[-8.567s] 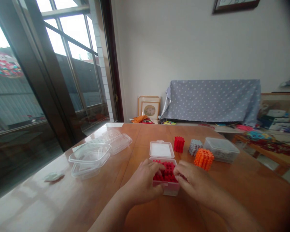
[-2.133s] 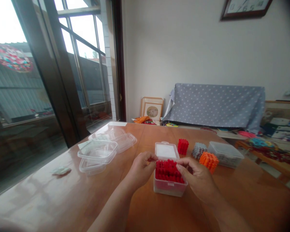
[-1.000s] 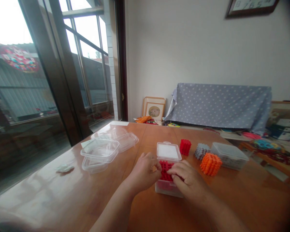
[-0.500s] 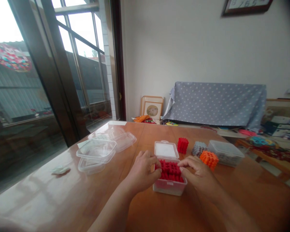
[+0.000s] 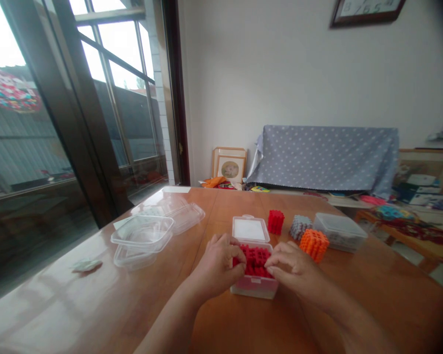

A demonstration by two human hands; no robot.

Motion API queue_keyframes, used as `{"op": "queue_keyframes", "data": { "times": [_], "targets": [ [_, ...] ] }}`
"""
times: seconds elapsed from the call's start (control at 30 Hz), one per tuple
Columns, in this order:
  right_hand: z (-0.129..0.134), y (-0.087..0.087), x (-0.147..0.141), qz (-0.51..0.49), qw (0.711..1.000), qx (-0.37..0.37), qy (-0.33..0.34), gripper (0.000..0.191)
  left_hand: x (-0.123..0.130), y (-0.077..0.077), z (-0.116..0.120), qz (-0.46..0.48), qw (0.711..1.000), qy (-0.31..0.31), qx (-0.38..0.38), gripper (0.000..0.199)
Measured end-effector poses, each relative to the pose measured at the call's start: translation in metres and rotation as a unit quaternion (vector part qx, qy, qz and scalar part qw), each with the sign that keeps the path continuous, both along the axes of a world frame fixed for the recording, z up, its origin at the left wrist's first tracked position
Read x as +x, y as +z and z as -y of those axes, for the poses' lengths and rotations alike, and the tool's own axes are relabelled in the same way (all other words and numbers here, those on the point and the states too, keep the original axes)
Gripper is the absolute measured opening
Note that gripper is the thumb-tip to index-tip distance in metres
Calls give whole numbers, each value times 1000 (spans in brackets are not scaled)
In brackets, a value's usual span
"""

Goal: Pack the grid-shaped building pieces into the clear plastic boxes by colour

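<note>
Box (image 5: 251, 290) rests on table (image 5: 229, 329), pieces (image 5: 256, 259) inside, lid (image 5: 250, 229) at its 12 o'clock. From the box: one stack (image 5: 276, 222) at 1 o'clock, two further stacks (image 5: 315, 245) and a container (image 5: 341, 232) at 2, tubs (image 5: 143, 233) at 10.

- I see a translucent plastic box (image 5: 254, 289) upright on the desk (image 5: 221, 324), its lid (image 5: 250, 229) flipped open on the far side.
- Inside it I make out bright red, openwork pieces (image 5: 256, 256) grouped together.
</note>
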State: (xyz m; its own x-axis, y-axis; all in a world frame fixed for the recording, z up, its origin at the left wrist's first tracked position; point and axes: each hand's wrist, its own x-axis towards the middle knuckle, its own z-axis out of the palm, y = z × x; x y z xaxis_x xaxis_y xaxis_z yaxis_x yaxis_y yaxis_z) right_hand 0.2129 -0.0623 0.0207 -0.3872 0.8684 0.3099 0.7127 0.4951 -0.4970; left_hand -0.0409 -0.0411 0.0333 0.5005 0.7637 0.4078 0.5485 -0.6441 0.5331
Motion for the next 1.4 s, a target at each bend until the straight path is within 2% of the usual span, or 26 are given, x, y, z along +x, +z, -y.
{"op": "queue_keyframes", "data": {
  "times": [0.2, 0.33, 0.43, 0.5, 0.6, 0.67, 0.77, 0.87, 1.03, 1.17, 1.27, 1.4],
  "targets": [
    [-1, -1, -1, -29, 1000, 2, 0, 15, -1, 0, 0, 13, 1000, -5, 0, 12],
    [-8, -4, 6, -143, 987, -12, -75, 21, -2, -12, -9, 78, 996, 43, -9, 15],
    [-16, -12, 10, -220, 966, -46, -128, 26, -1, -27, -22, 180, 975, 109, -66, 25],
    [-21, -20, 11, -262, 950, -77, -149, 31, 1, -35, -28, 261, 947, 119, -144, 35],
    [-26, -31, 6, -330, 921, -112, -172, 41, 4, -39, -32, 351, 891, 94, -272, 49],
    [-27, -35, 1, -379, 899, -138, -170, 49, 6, -39, -32, 376, 864, 72, -328, 53],
    [-25, -36, -6, -433, 866, -197, -157, 57, 6, -39, -32, 408, 836, 24, -365, 52],
    [-22, -31, -11, -457, 844, -235, -150, 58, 6, -40, -34, 442, 811, -17, -383, 52],
    [-19, -25, -14, -500, 825, -246, -95, 55, 7, -36, -32, 454, 790, -81, -403, 48],
    [-17, -21, -15, -508, 824, -241, -66, 55, 8, -29, -29, 444, 790, -121, -405, 47],
    [-16, -19, -15, -506, 826, -242, -67, 55, 7, -25, -28, 436, 791, -138, -407, 53],
    [-15, -19, -13, -519, 815, -248, -74, 51, 5, -25, -28, 452, 778, -139, -413, 51]
  ]
}}
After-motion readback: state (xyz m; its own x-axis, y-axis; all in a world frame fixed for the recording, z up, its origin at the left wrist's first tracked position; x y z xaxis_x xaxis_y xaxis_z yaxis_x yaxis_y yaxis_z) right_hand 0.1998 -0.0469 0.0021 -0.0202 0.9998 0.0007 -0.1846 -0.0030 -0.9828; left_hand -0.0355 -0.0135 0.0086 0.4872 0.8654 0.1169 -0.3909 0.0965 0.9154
